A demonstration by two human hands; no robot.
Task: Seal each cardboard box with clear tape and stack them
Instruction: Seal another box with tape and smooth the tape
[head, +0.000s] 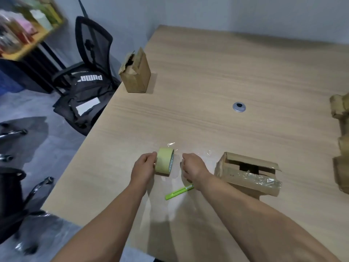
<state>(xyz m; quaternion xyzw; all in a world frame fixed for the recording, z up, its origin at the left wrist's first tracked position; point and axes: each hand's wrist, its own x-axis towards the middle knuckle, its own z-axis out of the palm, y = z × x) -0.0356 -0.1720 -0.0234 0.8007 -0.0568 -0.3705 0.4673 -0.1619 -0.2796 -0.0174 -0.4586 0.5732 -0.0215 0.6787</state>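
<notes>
Both bare forearms reached forward from the lower edge of the view, drawing closer together toward the hands. The left hand (144, 168) lay with its back up, thumb on top and fingers curled round the left side of the tape roll (164, 161), gripping it as it stood on edge. The right hand (193, 167) sat just beside the roll on its other side, apart from the left hand. Its knuckles were raised and its fingers (186, 163) curled under toward the bench (207, 82). Whether they pinched anything was hidden beneath the hand.
</notes>
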